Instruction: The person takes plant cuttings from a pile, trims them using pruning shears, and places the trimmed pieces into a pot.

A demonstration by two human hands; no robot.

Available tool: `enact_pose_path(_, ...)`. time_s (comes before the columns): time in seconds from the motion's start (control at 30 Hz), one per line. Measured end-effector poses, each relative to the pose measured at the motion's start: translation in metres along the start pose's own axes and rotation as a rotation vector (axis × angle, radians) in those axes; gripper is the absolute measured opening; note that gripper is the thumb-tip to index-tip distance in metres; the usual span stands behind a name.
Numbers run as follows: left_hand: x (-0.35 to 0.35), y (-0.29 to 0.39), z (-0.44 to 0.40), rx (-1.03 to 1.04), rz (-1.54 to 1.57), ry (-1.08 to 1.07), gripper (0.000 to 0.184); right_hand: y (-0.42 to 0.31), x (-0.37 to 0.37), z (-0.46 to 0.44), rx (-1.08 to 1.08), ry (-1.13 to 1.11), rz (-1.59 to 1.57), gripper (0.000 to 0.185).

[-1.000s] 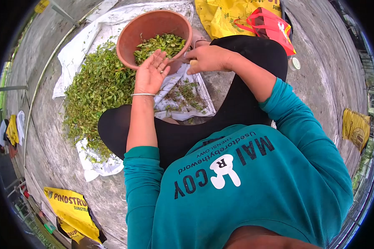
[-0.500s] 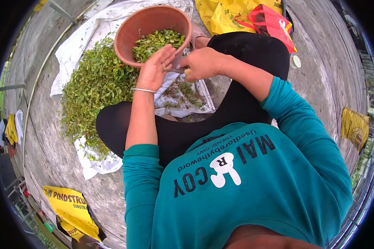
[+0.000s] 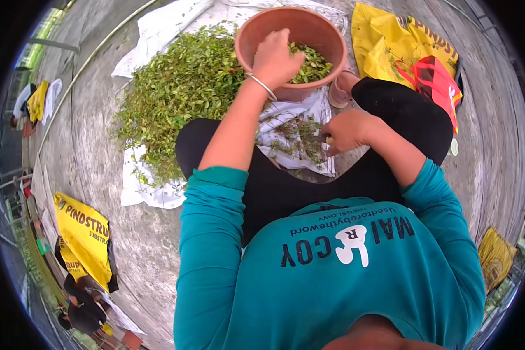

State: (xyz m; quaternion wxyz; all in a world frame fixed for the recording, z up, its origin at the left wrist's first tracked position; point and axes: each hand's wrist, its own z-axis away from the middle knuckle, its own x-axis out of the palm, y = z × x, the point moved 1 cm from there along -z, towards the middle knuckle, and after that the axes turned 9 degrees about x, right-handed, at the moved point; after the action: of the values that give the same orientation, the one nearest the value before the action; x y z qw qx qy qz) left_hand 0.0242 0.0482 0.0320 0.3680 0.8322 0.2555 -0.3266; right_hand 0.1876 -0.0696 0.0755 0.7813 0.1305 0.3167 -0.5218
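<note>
My left hand (image 3: 276,61), with a bangle at the wrist, reaches over a brown plastic tub (image 3: 251,35). Its thumb stands apart from the fingers, and nothing shows in it. Inside the tub lie cut green leafy sprigs (image 3: 312,65). My right hand (image 3: 350,132) is closed, low over a white sheet strewn with stem scraps (image 3: 300,137). A small dark blade-like tool (image 3: 322,139) pokes out of its fingers; most of it is hidden. Left of the tub, a large heap of leafy cuttings (image 3: 181,96) spreads over white sheeting (image 3: 149,49).
My crossed legs (image 3: 405,108) frame the scraps. Behind my right knee are a yellow sack (image 3: 373,41) and a red bag (image 3: 440,87). More yellow sacks lie at lower left (image 3: 84,233) and far right (image 3: 497,256). A hose (image 3: 93,52) runs along the ground at left.
My left hand has gone from beside the right hand up over the tub. My right hand has drawn back toward my lap, above the scraps. The view has shifted, moving the scene rightward.
</note>
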Motion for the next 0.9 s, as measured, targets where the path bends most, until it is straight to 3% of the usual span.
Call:
enact_pose_path(0.07,-0.026,-0.018,-0.01,0.026,0.05,0.102,0.039,-0.005,-0.007,0.006,0.019,0.003,0.03,0.044)
enact_pose_path(0.13,-0.063,-0.044,-0.013,-0.334,0.337,-0.131,0.035,-0.008,-0.009,0.008,0.042,0.007,0.052,0.044)
enact_pose_path(0.3,-0.107,-0.168,0.028,-0.581,-0.103,-0.601,0.027,-0.006,-0.004,-0.003,0.0,0.053,0.031,0.043)
enact_pose_path(0.4,-0.108,-0.213,0.081,-0.536,-0.133,-0.623,0.028,-0.01,-0.005,-0.004,-0.034,0.072,0.027,0.041)
enact_pose_path(0.47,-0.105,-0.219,0.105,-0.706,-0.172,-0.765,0.028,-0.012,-0.008,-0.003,-0.062,0.093,0.02,0.039)
enact_pose_path(0.5,-0.1,-0.225,0.118,-0.711,-0.169,-0.769,0.028,-0.013,-0.008,-0.004,-0.064,0.087,0.019,0.039)
enact_pose_path(0.63,-0.076,-0.253,0.161,-0.331,-0.43,-0.518,0.022,-0.014,-0.014,-0.008,-0.108,0.12,0.025,0.039)
enact_pose_path(0.8,-0.061,-0.252,0.156,-0.48,-0.504,-0.723,0.02,-0.015,-0.018,-0.009,-0.091,0.113,0.038,0.037)
enact_pose_path(0.9,-0.075,-0.237,0.14,-0.627,-0.338,-0.606,0.021,-0.017,-0.017,-0.009,-0.097,0.132,0.043,0.037)
